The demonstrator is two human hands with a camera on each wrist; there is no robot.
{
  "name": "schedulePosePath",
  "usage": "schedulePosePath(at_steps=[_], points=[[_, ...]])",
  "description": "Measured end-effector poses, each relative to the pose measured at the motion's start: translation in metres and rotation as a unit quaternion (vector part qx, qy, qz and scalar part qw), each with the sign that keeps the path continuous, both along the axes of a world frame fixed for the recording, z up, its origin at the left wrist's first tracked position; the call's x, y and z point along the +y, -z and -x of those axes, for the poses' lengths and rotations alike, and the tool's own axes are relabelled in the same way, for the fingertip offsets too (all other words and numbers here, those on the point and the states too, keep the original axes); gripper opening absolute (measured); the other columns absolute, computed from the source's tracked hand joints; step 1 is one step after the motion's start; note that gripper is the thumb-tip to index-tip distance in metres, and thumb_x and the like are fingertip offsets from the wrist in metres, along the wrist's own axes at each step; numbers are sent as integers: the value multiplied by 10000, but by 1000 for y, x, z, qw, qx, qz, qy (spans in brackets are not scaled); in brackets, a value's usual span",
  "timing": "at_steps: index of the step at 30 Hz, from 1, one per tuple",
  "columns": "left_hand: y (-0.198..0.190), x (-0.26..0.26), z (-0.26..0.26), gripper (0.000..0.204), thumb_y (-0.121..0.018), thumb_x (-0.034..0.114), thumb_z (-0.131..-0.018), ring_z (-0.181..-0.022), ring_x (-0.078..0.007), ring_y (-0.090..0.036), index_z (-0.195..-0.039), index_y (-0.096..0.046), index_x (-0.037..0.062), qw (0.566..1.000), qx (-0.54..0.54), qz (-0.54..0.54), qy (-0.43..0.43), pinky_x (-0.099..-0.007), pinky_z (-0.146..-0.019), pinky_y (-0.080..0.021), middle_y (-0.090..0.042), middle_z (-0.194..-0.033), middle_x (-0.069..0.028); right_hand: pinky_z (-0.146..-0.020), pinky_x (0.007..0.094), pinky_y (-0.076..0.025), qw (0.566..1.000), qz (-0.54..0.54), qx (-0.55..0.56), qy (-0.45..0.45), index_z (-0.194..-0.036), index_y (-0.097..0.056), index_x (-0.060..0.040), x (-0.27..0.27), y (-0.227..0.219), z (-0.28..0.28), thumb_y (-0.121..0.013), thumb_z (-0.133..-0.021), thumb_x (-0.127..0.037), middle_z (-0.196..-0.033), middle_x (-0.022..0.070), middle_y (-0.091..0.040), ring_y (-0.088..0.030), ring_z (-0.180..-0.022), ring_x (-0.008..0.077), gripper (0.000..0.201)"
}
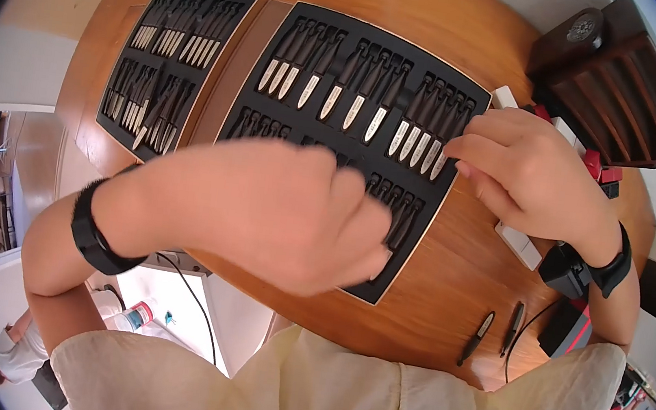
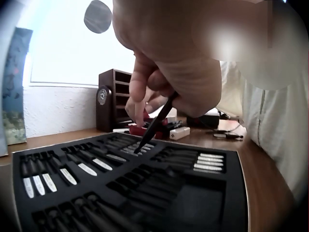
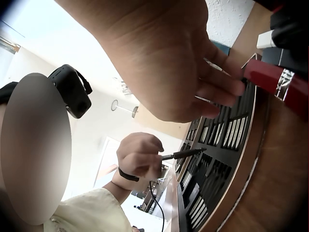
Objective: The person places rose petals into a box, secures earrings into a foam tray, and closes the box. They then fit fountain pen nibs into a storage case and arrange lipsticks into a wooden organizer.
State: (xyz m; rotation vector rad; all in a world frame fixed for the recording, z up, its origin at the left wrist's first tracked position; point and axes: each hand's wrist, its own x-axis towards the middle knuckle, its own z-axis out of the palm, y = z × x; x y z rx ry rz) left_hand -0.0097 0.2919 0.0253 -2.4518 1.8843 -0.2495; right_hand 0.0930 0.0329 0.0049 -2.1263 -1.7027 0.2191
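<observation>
My left hand (image 1: pixel 262 209) is above the lower part of a black tray (image 1: pixel 395 29). In the left wrist view it grips a dark pen (image 2: pixel 157 121), slanting down toward the tray; the right wrist view shows this pen (image 3: pixel 183 153) too. From the head, the hand covers most of it. My right hand (image 1: pixel 532 173) is over the tray's right edge, fingers loosely bent beside the silver ends of the upper-right pens (image 1: pixel 425 147). The right wrist view shows its fingers (image 3: pixel 219 92) spread, nothing clearly held. Rows of dark pens with silver parts lie in the tray's slots.
Another filled tray (image 1: pixel 205 5) is at the left. A dark wooden rack (image 1: pixel 627 102) stands at the upper right, with red and white items near it. Two loose pens (image 1: pixel 477 338) (image 1: pixel 513 330) and a black cable lie near the front right edge. A person is at the lower left.
</observation>
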Motion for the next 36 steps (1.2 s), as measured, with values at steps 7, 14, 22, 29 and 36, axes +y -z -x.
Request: schedulePosePath(at_steps=[7,14,22,29,36], points=[[28,9,-7,212,-574,181,-804,-457,-137,-387,-700,-437,58,978,-68,-20,198,-288,-424,-367,-381,-580,-13,-661,383,-479,998,-32,-34,-29,-756,-551,-24,18,16,-5,-651,-730,-92,-719,95,-524,-577,-718,281,124],[41,12,-9,220,-525,186,-841,-439,-142,-390,-695,-432,51,967,-78,-31,242,-289,-381,-371,-364,-547,-16,-654,375,-478,999,-23,-13,-46,-749,-552,-33,26,25,-4,-660,-694,-95,-734,82,-525,-581,-706,267,136],[53,13,-4,263,-535,212,-858,-428,-156,-437,-669,-433,60,966,-79,-37,244,-290,-378,-377,-395,-520,-29,-693,343,-440,992,-10,27,-123,-1144,-657,-53,43,38,10,-729,-656,-122,-929,55,-498,-538,-799,220,498],[54,18,-15,231,-581,195,-785,-447,-164,-490,-640,-455,67,974,8,-33,223,-296,-413,-411,-443,-531,-24,-742,318,-440,990,39,-10,-135,-1163,-667,-94,51,42,20,-767,-627,-193,-918,31,-467,-525,-873,203,555],[36,15,-38,229,-654,181,-765,-519,-312,-613,-602,-615,25,921,345,-144,-107,-386,-488,-493,-576,-527,-125,-727,295,-469,991,24,9,-133,-990,-698,-77,55,40,16,-683,-734,-162,-900,30,-500,-552,-856,177,271]])
